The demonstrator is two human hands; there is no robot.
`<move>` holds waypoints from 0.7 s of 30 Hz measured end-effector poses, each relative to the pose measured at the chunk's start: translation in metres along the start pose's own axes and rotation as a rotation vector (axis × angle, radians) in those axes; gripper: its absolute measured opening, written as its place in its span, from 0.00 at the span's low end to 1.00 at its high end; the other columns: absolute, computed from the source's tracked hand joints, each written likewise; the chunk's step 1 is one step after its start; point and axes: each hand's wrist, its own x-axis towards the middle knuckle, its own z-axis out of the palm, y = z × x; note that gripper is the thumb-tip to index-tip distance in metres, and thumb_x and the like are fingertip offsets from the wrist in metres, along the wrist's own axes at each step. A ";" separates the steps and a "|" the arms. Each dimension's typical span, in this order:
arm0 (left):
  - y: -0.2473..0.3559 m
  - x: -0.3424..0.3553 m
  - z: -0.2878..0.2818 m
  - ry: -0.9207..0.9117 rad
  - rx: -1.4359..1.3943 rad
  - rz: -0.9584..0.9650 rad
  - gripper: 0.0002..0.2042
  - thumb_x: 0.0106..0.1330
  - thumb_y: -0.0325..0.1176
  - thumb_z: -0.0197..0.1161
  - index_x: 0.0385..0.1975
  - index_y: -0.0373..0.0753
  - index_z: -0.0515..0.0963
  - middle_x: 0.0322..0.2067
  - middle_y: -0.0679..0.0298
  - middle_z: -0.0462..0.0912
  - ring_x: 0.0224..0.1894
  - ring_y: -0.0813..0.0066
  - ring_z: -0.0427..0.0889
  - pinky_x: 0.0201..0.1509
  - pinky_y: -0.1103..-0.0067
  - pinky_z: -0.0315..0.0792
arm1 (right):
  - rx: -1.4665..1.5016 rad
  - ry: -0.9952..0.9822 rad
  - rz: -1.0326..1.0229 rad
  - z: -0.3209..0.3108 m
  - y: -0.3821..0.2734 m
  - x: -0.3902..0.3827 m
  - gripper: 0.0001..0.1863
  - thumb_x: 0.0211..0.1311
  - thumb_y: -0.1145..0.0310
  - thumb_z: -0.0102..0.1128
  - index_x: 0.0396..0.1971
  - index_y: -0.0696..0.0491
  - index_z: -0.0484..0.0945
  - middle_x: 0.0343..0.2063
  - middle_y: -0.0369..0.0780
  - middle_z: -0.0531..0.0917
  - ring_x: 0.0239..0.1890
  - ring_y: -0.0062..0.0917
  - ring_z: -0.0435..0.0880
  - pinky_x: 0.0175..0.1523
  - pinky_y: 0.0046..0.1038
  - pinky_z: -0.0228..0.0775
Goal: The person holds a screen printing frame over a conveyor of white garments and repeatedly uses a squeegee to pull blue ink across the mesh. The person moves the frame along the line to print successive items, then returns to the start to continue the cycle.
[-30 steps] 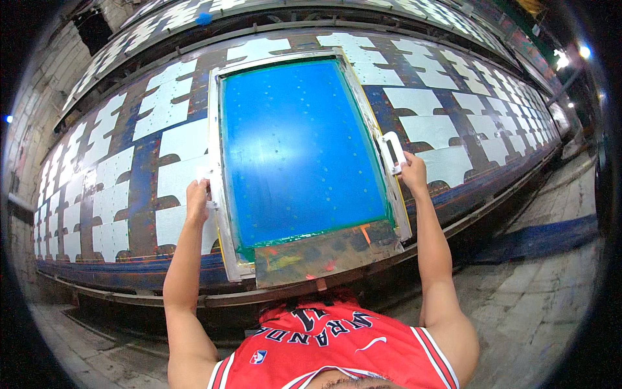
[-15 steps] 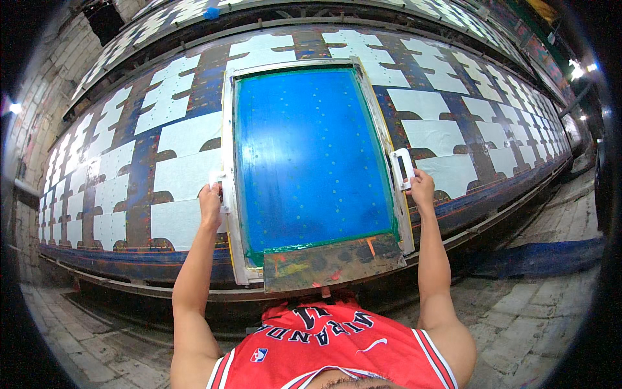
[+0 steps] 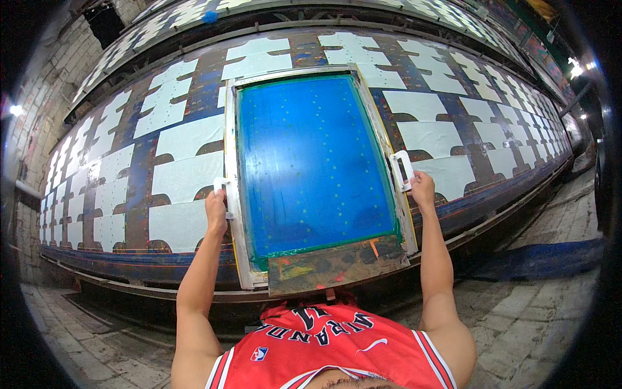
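Note:
A screen-printing frame lies across the near side of the long table, its blue mesh dotted with small pale spots and edged in green. My left hand is closed around the white handle on the frame's left side. On the other side, the fingers of my right hand wrap the lower part of a second white handle. A paint-stained board covers the frame's near end. Whether the frame rests flat or is slightly lifted, I cannot tell.
White fabric pieces lie in rows on the stained printing table, on both sides of the frame. Another long table with white pieces runs behind, with a small blue object at its edge. Blue cloth lies on the brick floor at right.
The frame has shifted slightly toward me and a little to the right. My left hand has moved the same way with its handle; my right hand has barely moved.

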 end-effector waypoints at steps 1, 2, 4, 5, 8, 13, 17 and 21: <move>-0.001 0.000 0.000 0.014 -0.008 -0.048 0.12 0.75 0.33 0.51 0.31 0.34 0.76 0.28 0.66 0.77 0.30 0.77 0.72 0.37 0.74 0.67 | -0.019 0.002 -0.038 0.000 0.001 0.000 0.14 0.65 0.77 0.55 0.49 0.64 0.79 0.32 0.45 0.88 0.29 0.27 0.88 0.28 0.28 0.83; -0.001 -0.001 0.001 0.001 0.004 0.003 0.12 0.75 0.33 0.51 0.31 0.34 0.76 0.28 0.66 0.77 0.30 0.77 0.72 0.37 0.74 0.67 | -0.020 0.004 -0.024 -0.002 0.002 0.001 0.14 0.65 0.77 0.55 0.49 0.64 0.79 0.32 0.44 0.88 0.28 0.27 0.88 0.28 0.28 0.83; -0.001 -0.003 0.003 0.025 0.038 -0.035 0.12 0.75 0.33 0.51 0.31 0.34 0.76 0.28 0.66 0.77 0.29 0.77 0.71 0.36 0.74 0.67 | -0.024 0.007 -0.010 -0.002 0.004 0.001 0.14 0.65 0.77 0.55 0.49 0.63 0.79 0.32 0.44 0.88 0.28 0.26 0.88 0.28 0.28 0.83; 0.000 -0.005 0.004 0.019 0.030 0.003 0.12 0.75 0.33 0.51 0.31 0.34 0.77 0.28 0.65 0.77 0.30 0.77 0.71 0.36 0.74 0.67 | -0.027 0.007 -0.010 -0.002 0.004 0.001 0.14 0.65 0.77 0.55 0.49 0.63 0.79 0.32 0.44 0.88 0.28 0.26 0.88 0.28 0.28 0.83; 0.003 -0.009 0.006 0.032 0.070 0.011 0.13 0.75 0.34 0.51 0.32 0.33 0.77 0.28 0.64 0.78 0.30 0.76 0.73 0.37 0.74 0.67 | -0.044 -0.001 -0.024 -0.002 0.006 0.002 0.14 0.66 0.77 0.55 0.50 0.63 0.78 0.32 0.44 0.89 0.28 0.27 0.88 0.28 0.28 0.84; 0.000 -0.007 0.008 0.051 0.047 -0.020 0.14 0.76 0.35 0.50 0.35 0.31 0.78 0.30 0.62 0.81 0.32 0.75 0.75 0.39 0.73 0.69 | -0.032 -0.022 -0.007 -0.003 0.008 0.005 0.14 0.66 0.77 0.55 0.49 0.63 0.79 0.33 0.45 0.89 0.29 0.27 0.89 0.28 0.28 0.84; -0.003 -0.005 0.008 0.046 0.098 -0.005 0.14 0.76 0.35 0.50 0.37 0.31 0.78 0.31 0.61 0.81 0.32 0.74 0.75 0.39 0.72 0.69 | -0.024 -0.044 -0.008 -0.004 0.011 0.006 0.14 0.66 0.76 0.55 0.49 0.62 0.79 0.33 0.45 0.89 0.30 0.28 0.89 0.28 0.29 0.84; -0.001 -0.004 0.010 0.049 0.154 -0.014 0.14 0.76 0.35 0.49 0.36 0.31 0.77 0.31 0.61 0.80 0.32 0.72 0.75 0.39 0.71 0.70 | -0.060 -0.056 -0.013 -0.004 0.012 0.006 0.14 0.66 0.76 0.56 0.49 0.62 0.79 0.33 0.43 0.89 0.29 0.26 0.88 0.27 0.27 0.84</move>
